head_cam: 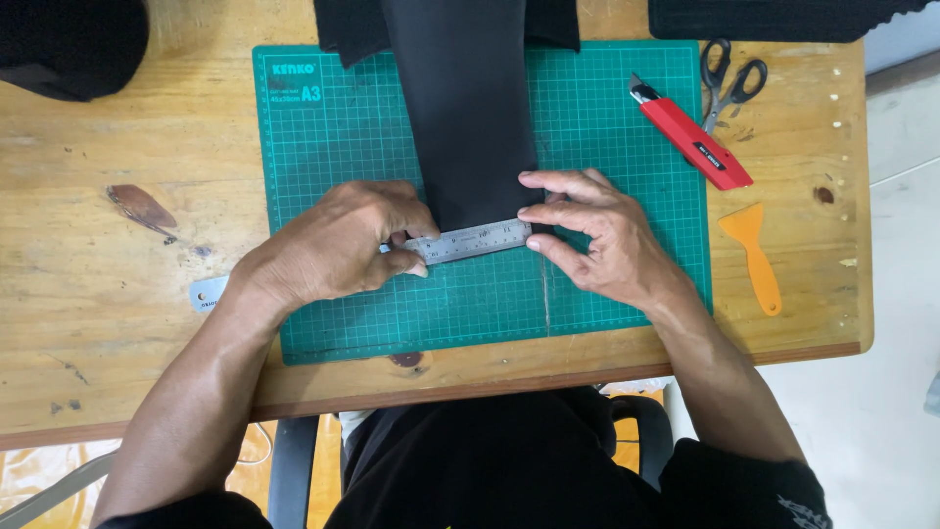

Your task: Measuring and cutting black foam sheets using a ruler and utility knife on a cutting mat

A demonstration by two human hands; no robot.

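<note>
A wooden table [88,255] bears a green gridded mat [627,294]. On the mat lies a long matte black strip [468,118], its near end at the mat's middle. Across that end sits a short steel ruler [472,240]. The left hand [338,245] curls closed, pinching the ruler's left end; the right hand [597,235] pinches its right end with fingertips. The smooth ruler could slide on the strip if pressure is uneven. Right of the mat lie a red knife [690,137], scissors [727,80] and an orange scraper [754,255].
</note>
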